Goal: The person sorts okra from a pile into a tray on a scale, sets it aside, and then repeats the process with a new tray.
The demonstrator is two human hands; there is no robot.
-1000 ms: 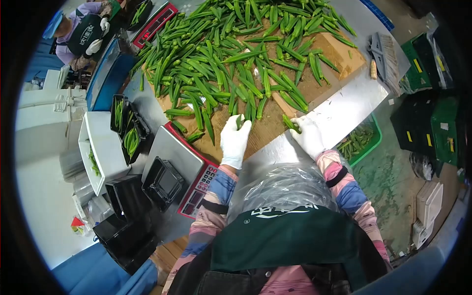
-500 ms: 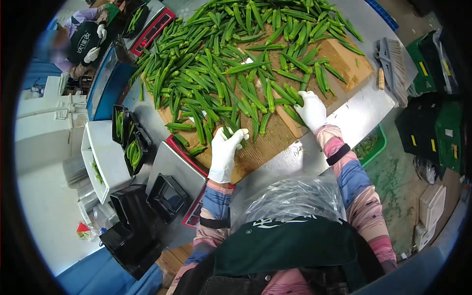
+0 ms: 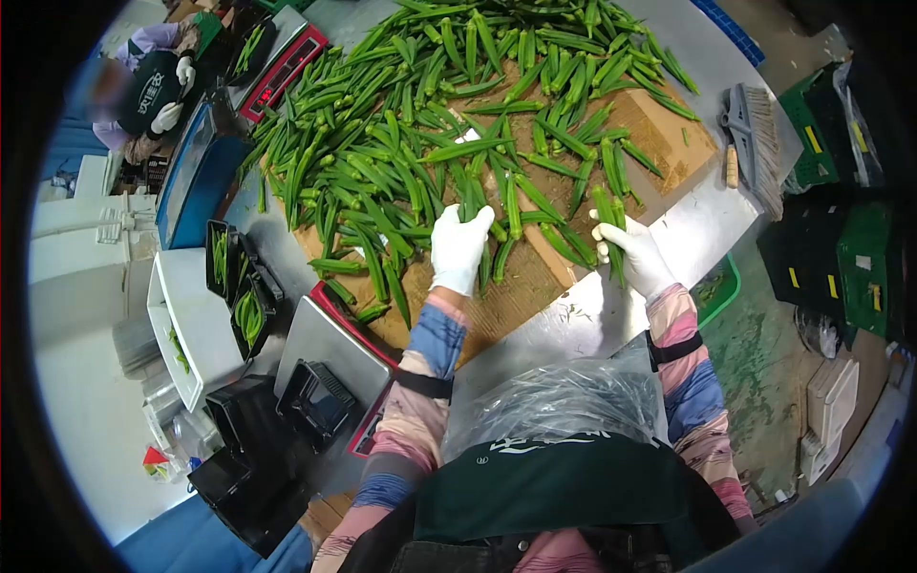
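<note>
A large heap of green okra (image 3: 353, 172) lies over brown cardboard (image 3: 497, 306) on the metal table. My right hand (image 3: 638, 256), in a white glove, is closed around a few okra pods (image 3: 607, 222) at the front right edge of the cardboard. The pods point away from me and down past the fingers. At the near side of the heap, my gloved left hand (image 3: 458, 250) has its thumb and fingers closed about okra pods (image 3: 468, 191); its fingertips are partly hidden among them.
To my left stands a scale (image 3: 334, 358) with a black tray (image 3: 317, 403) on it. Black trays of okra (image 3: 250, 320) sit beside a white bin (image 3: 196, 329). A brush (image 3: 755, 143) rests at the table's right edge. Another person (image 3: 153, 91) works at the far left.
My right hand has drawn back toward me and now holds okra pods up off the cardboard. My left hand has moved forward and right into the heap.
</note>
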